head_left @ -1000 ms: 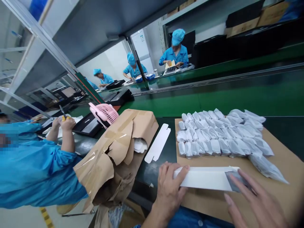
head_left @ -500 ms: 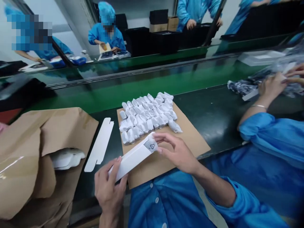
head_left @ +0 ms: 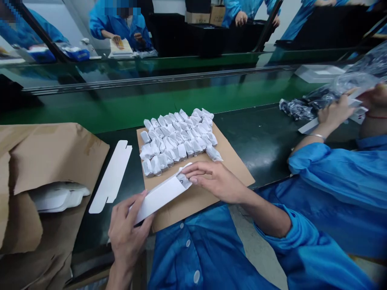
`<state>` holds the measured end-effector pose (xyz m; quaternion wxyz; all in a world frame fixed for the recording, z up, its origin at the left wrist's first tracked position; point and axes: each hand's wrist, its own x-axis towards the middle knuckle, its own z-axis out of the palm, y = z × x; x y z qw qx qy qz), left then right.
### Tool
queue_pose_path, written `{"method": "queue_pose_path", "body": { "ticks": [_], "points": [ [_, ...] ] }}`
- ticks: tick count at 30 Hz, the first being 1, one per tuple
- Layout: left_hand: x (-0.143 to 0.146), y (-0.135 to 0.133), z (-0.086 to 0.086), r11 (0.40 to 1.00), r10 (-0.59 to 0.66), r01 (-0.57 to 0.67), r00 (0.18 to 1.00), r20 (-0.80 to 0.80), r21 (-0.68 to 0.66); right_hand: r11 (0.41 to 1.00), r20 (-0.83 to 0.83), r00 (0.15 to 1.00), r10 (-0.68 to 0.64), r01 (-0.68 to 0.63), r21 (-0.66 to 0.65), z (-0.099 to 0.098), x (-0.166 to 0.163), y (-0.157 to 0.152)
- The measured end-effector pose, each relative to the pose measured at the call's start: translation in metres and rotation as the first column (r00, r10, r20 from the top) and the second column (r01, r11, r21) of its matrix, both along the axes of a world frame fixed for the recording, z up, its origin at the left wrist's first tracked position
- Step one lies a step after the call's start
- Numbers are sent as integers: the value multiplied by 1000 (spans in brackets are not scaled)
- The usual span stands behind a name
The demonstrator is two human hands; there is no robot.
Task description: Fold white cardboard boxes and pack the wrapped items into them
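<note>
1. Here, the white box [head_left: 161, 198] lies between both hands, long axis running eight to two o'clock.
2. The left hand [head_left: 128, 225] grasps its eight-o'clock end.
3. The right hand [head_left: 217, 180] touches the two-o'clock end; whether it pinches, I cannot tell.

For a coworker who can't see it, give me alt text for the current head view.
A person's left hand grips a slim white box while the right hand is at its open end. Rows of wrapped white packets lie on brown cardboard; a flat white carton lies left.
</note>
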<state>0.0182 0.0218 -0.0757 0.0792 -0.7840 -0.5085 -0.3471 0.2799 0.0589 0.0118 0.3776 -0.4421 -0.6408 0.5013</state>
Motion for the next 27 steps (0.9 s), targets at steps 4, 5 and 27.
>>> {"method": "queue_pose_path", "body": {
  "ticks": [4, 5, 27],
  "points": [
    [-4, 0, -1, 1000, -25, 25, 999, 47, 7, 987, 100, 982, 158, -161, 28, 7, 11, -5],
    [-5, 0, -2, 999, -53, 53, 997, 55, 2, 975, 156, 965, 212, -220, 36, 10, 14, -7],
    [8, -5, -13, 987, -124, 150, 943, 309, -62, 875, 455, 885, 102, -297, 382, 26, 38, -12]
  ]
}}
